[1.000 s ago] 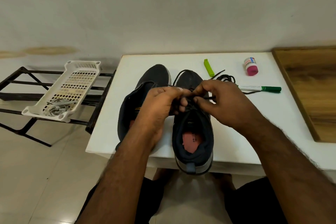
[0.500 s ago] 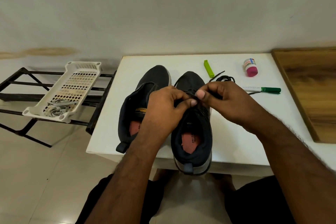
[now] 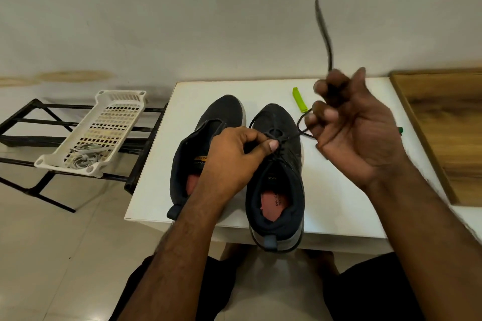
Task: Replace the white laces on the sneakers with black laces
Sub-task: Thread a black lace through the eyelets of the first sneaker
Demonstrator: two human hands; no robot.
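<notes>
On the far left I see a black metal rack (image 3: pixel 23 138), and a white plastic basket (image 3: pixel 104 125) lies tilted on it. Some pale cords (image 3: pixel 83 156) are in the lower end of the basket, maybe white laces, but I cannot tell for sure.

Next comes the white table (image 3: pixel 161 164). On it two dark sneakers stand side by side, with the toes pointing away from me. The left sneaker (image 3: pixel 221 114) has no lace that I can see, and its tongue is open. My left hand (image 3: pixel 232 161) reaches across this sneaker, and its thumb and fingers are closed on the black lace (image 3: pixel 323 34) at the eyelets of the right sneaker (image 3: pixel 276 190), holding the lace against the shoe. The heel of the right sneaker hangs a little over the near edge of the table.

From the eyelets the lace goes to the right and up into my right hand (image 3: pixel 357 133), which is raised above the table. Its fingers are curled around the lace, and the free end stands up blurred above the hand, in front of the wall.

A small bright green object (image 3: pixel 298 100) lies on the table behind the right sneaker. The green tip of a marker (image 3: pixel 399 130) shows past my right hand. At the far right there is a wooden board (image 3: pixel 448 125).
</notes>
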